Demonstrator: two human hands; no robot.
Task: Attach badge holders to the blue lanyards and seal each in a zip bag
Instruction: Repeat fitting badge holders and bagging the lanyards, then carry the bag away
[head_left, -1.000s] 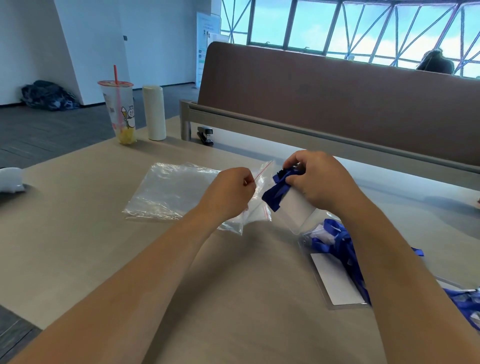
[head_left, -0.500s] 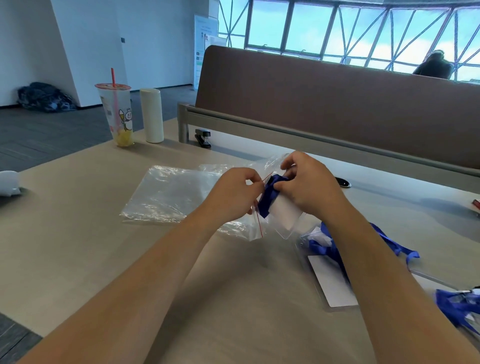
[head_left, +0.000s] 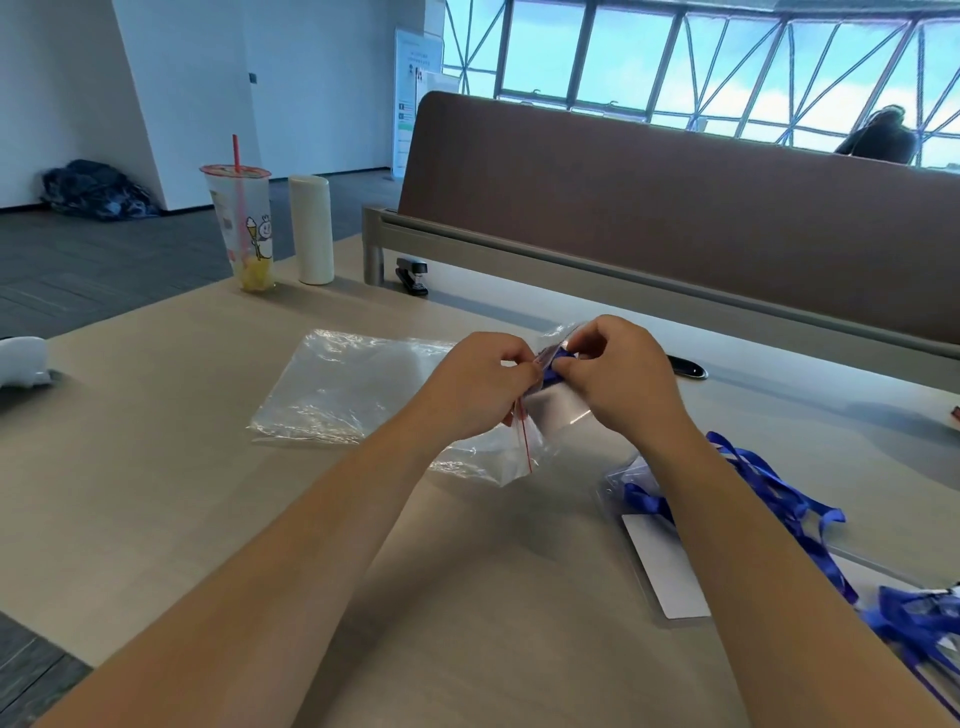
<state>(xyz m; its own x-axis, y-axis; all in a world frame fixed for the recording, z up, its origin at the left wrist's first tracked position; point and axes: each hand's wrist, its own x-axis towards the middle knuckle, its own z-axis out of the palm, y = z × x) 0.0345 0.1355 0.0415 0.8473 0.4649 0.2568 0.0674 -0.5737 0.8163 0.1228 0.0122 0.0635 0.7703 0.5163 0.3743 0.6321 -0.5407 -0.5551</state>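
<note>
The likeliest failure is a snag at the mouth of the bag (head_left: 493, 460). The folded lanyard (head_left: 557, 365) is bunched thick, and if it is pushed in askew a loop could catch on the red zip strip or spring out again, so that the seal cannot be closed. A second risk lies with the holder (head_left: 558, 410) — it hangs below the lanyard, seemingly partly outside the mouth, and could be creased or left straddling the zip if the bag is not held wide. The thin film could also slip from the pinch, since only its edge is gripped.

The left hand (head_left: 483, 387) is curled, with the bag's edge pinched between thumb and forefinger near the red strip. The right hand (head_left: 621, 376) is closed on the lanyard bundle, which is pinched at the fingertips just beside those of the left hand — the two hands nearly touch. The lanyard is thus held between them above the desk (head_left: 156, 493), with the holder just under the right hand. How far the bundle sits inside the bag cannot be told through the glare; the seal is judged not yet made.
</note>
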